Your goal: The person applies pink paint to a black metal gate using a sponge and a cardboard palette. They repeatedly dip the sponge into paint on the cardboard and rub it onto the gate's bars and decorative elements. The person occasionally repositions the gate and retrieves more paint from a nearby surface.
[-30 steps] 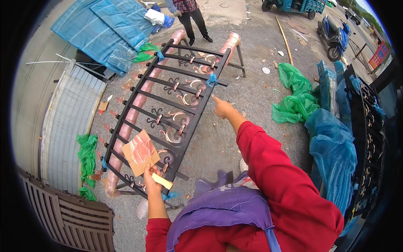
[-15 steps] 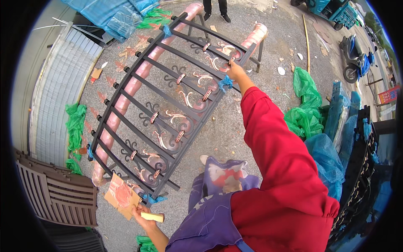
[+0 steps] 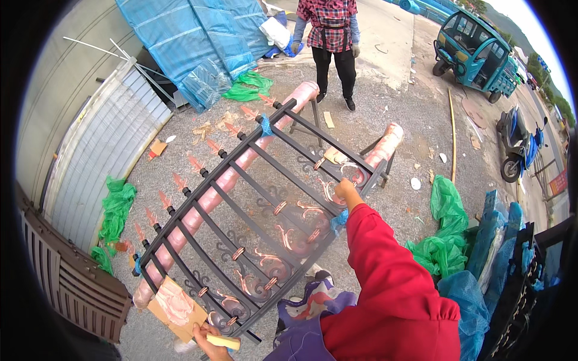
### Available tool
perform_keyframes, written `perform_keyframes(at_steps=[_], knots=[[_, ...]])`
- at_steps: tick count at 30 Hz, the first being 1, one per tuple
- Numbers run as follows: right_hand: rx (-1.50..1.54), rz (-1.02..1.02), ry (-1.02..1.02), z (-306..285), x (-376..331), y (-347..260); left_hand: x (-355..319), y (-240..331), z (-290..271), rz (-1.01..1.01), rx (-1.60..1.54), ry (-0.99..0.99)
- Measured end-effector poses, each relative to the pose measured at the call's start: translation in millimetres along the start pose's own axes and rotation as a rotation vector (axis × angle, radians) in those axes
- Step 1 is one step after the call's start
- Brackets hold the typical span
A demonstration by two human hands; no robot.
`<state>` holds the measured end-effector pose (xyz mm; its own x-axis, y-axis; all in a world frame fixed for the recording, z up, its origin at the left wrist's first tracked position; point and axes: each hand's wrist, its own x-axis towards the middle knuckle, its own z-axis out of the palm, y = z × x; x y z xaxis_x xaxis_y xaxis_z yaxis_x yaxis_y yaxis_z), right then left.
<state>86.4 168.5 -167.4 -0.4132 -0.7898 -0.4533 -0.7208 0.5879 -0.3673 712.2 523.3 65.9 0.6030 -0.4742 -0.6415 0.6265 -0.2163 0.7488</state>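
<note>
Your right hand [image 3: 346,191] reaches out over the black iron railing panel [image 3: 253,222] and touches a copper-painted scroll near its far right corner — whether the fingers pinch anything you cannot tell. The panel lies flat across two pink-wrapped trestle bars [image 3: 241,165]. Your left hand [image 3: 208,337] sits at the panel's near edge, fingers closed around a pale brush handle [image 3: 224,342] and the piece of cardboard [image 3: 177,308] smeared with pinkish paint. Another person [image 3: 330,36] stands beyond the far end.
</note>
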Motion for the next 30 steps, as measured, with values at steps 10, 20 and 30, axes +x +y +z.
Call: perform_keyframes(at_steps=[10, 20, 30], knots=[[0.556, -0.228, -0.316, 13, -59, -116, -53, 26, 64, 0.144, 0.027, -0.169], [0.725, -0.350, -0.813, 119, -143, -251, -50, 2, 41, 0.045, 0.038, -0.020], [0.129, -0.648, -0.203, 240, -113, -396, -72, -23, 5, 0.018, -0.026, 0.196]])
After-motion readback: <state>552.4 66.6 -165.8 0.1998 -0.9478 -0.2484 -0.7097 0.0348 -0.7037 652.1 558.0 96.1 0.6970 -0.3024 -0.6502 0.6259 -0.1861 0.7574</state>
